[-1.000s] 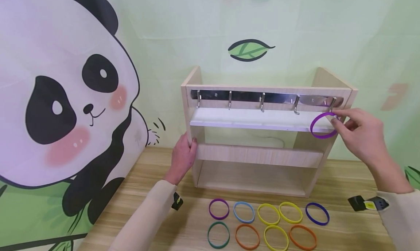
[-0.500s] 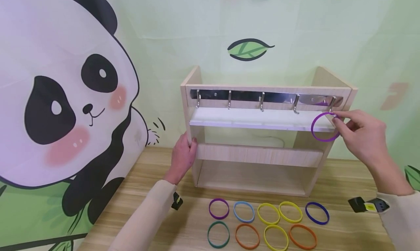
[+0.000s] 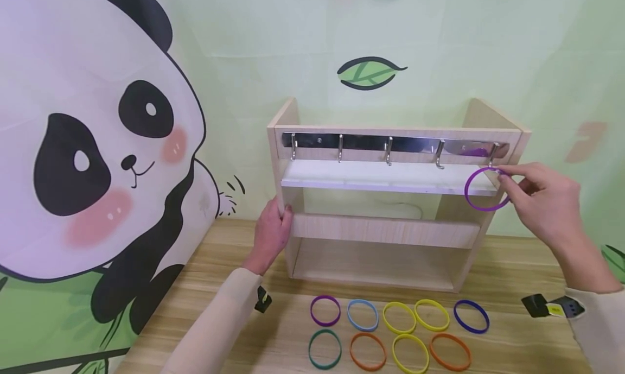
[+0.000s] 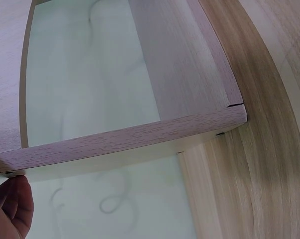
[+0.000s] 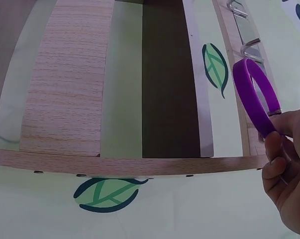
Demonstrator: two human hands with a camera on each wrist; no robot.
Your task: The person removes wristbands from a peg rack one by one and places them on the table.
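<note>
Between thumb and forefinger, my right hand pinches a purple silicone wristband right by the rightmost metal hook. In the right wrist view the purple wristband stands out from the fingertips, a hook close behind it. My left hand grips the left side panel of a light wooden shelf unit. The left wrist view shows the fingers of my left hand at the edge of that panel. A shiny hook rail with several hooks runs along the unit's top front.
On the wooden table before the unit lie several wristbands in two rows, among them a purple wristband, a green wristband, an orange wristband and a dark blue wristband. A panda-printed wall cloth hangs behind.
My right hand has shifted slightly right with the purple wristband, still beside the rightmost hook. The left hand keeps its grip on the side panel.
</note>
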